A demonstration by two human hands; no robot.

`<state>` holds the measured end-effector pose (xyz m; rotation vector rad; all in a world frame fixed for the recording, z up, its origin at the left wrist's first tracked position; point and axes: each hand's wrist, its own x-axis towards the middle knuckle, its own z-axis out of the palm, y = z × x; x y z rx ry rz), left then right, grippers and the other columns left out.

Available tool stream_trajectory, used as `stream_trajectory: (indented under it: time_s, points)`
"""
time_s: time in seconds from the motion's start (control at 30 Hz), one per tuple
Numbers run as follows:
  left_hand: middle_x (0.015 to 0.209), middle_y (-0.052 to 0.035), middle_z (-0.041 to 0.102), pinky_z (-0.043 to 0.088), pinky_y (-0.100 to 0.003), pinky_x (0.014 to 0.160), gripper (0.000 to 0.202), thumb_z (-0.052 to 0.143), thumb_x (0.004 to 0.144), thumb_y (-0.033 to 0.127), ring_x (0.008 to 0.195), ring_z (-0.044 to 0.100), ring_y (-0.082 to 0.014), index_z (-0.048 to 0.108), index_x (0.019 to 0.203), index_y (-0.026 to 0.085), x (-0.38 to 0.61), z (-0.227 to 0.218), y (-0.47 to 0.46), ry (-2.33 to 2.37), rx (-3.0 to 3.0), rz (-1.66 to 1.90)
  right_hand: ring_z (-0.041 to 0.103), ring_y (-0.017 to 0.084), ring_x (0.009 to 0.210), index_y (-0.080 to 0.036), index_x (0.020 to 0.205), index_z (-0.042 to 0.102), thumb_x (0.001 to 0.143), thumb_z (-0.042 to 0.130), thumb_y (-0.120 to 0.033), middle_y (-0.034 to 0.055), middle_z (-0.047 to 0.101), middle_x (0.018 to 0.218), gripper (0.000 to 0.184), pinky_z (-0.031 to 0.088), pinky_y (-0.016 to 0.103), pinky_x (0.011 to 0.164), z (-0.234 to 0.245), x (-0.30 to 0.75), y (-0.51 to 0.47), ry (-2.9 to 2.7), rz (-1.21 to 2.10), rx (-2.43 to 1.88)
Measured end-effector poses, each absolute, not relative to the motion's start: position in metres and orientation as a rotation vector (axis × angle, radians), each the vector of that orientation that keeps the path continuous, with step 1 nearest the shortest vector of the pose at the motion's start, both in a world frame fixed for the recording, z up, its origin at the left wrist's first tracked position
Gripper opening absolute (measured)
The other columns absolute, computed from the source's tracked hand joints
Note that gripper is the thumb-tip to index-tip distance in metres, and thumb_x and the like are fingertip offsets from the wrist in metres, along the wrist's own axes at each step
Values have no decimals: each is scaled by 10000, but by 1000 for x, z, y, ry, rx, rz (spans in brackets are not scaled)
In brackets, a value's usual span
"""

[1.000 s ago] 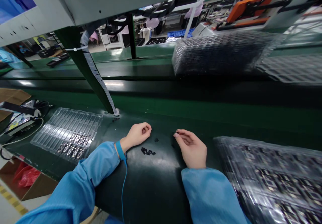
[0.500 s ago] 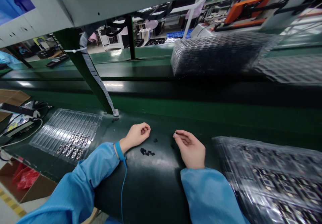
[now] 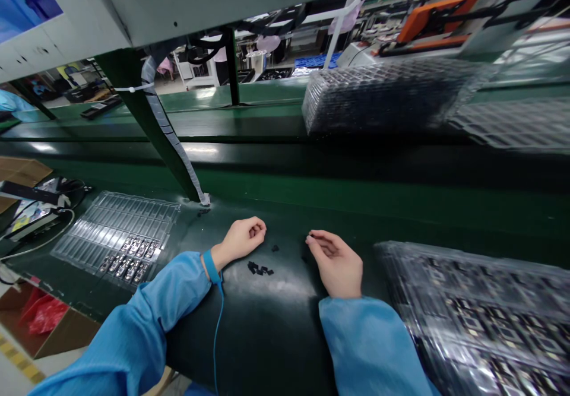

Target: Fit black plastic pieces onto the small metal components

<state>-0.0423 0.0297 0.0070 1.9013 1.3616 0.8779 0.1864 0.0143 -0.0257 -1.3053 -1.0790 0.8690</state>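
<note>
My left hand is closed above the dark green bench, fingers curled inward; whatever they hold, if anything, is hidden. A blue wrist strap with a cord circles that wrist. My right hand pinches thumb against forefinger, and a tiny dark speck shows at the tips, too small to name. Between and below the hands lies a small pile of black pieces, with one loose black piece just above it. Both hands are apart from the pile.
Left stands a clear compartment tray partly filled with small metallic parts. At right, stacked clear trays hold similar parts. Another tray stack sits on the conveyor behind. A slanted green post rises at left; a cardboard box is below.
</note>
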Motion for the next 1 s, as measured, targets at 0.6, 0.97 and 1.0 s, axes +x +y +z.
stream_trajectory:
  time_s: [0.6,0.97,1.0]
  points:
    - [713,12,617,421,-204,623,112,564,823,172,637,550,-100,661,878,168,-42,10,29,1363,1894,876,729,234,784,-183,944,728,722,782,-438,83,743,862,343,611,385,781,-26,187,14,-1097,874,-1308]
    - [712,13,617,419,-202,623,112,562,826,171,638,547,-99,661,878,169,-42,9,29,1365,1902,869,732,232,773,-183,947,730,728,778,-437,81,746,857,338,615,378,768,-25,187,14,-1116,857,-1301]
    - [711,13,617,418,-202,621,112,563,825,170,637,547,-99,662,878,169,-42,10,29,1364,1905,870,732,232,772,-184,947,730,730,777,-438,81,746,856,338,616,378,766,-24,187,14,-1118,857,-1300]
